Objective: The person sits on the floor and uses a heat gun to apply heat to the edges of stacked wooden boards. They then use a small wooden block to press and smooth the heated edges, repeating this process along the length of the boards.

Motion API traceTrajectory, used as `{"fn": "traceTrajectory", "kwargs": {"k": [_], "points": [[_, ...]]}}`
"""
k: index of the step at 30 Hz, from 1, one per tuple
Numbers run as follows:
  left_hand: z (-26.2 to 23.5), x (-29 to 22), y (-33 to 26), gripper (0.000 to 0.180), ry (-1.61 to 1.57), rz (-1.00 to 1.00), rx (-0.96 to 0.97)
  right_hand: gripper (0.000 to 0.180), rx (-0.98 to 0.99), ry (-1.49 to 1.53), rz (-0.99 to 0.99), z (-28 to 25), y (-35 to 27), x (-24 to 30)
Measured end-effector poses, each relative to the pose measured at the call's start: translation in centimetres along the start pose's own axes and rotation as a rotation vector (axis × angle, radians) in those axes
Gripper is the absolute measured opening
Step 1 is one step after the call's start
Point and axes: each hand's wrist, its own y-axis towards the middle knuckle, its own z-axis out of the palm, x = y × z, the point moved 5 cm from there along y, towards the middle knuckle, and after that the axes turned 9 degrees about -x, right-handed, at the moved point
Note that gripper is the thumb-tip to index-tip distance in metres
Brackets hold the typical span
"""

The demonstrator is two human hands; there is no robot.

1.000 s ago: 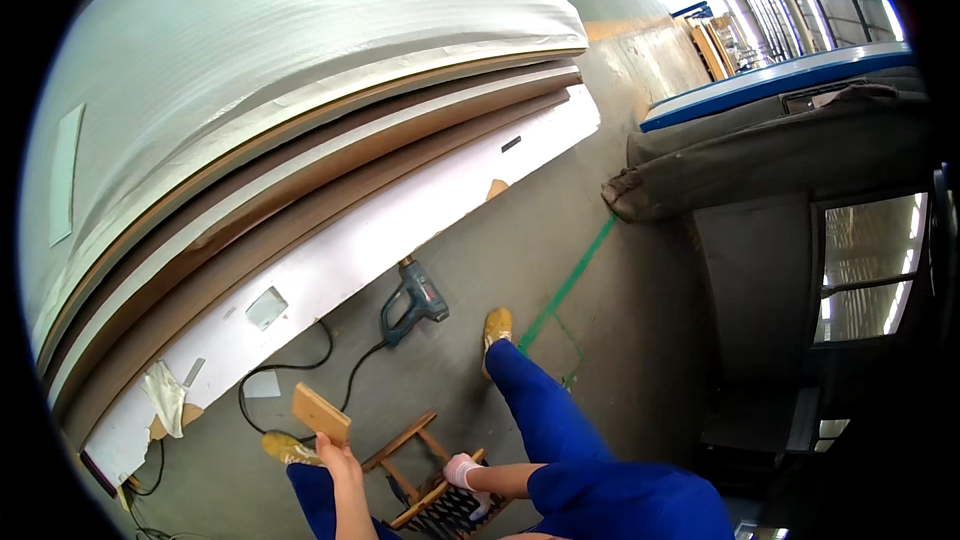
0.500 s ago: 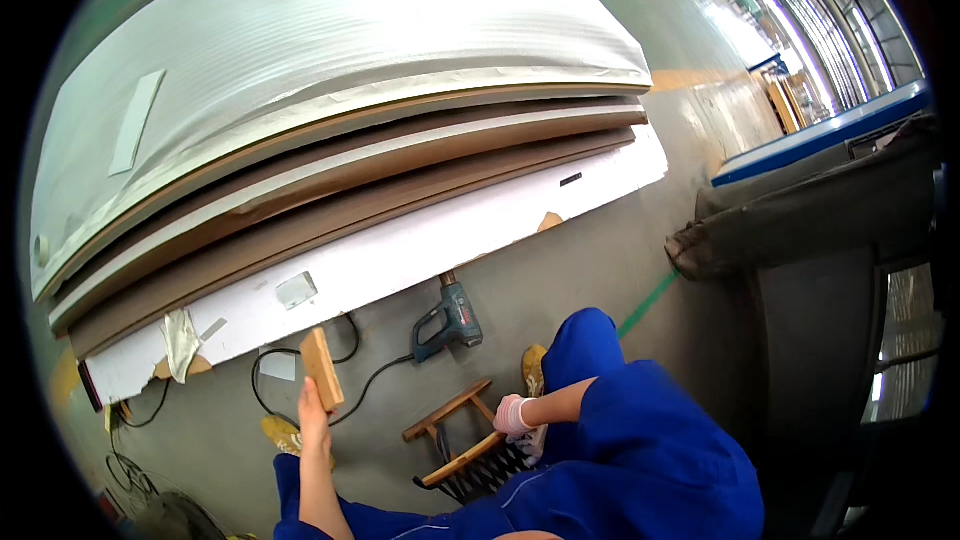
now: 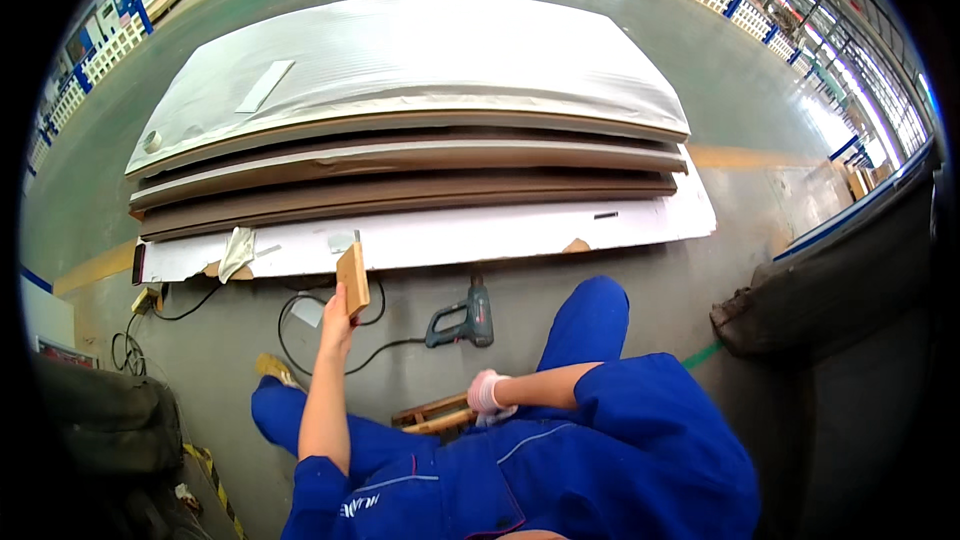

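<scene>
My bare left hand (image 3: pixel 338 328) grips a flat wooden block (image 3: pixel 353 280) by its lower end. The block stands upright in front of the white board's near edge. On my right hand (image 3: pixel 485 395) is a pale pink-and-white glove. It is closed on the end of a low wooden folding stool (image 3: pixel 435 420), close against my body; the fingertips are hidden. Between the hands and the board, a dark green heat gun (image 3: pixel 465 315) lies on the floor, its black cord looping left behind the block.
Ahead, a stack of brown-edged panels (image 3: pixel 400 190) under white foam sheet (image 3: pixel 430 50) rests on a white board (image 3: pixel 520 235). A white rag (image 3: pixel 237 255) hangs over its edge, and a tape roll (image 3: pixel 152 142) sits at left. Dark covered shapes (image 3: pixel 790 300) flank me.
My view has swung, so the panel stack now looks nearly level and more floor shows beyond it. The stool appears closer to my body, its webbing hidden. The left hand keeps the block.
</scene>
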Motion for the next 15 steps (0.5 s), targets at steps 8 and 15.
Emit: {"fn": "traceTrajectory", "kwargs": {"k": [8, 15], "points": [[7.4, 5.8, -12.2, 0.052, -0.263, -0.223, 0.152, 0.037, -1.219, 1.193, 0.672, 0.2, -9.1, -10.1], [11.3, 5.6, -17.0, 0.057, -0.303, -0.184, 0.457, 0.053, -1.596, 2.359, 0.472, -2.2, -11.3, -12.5]]}}
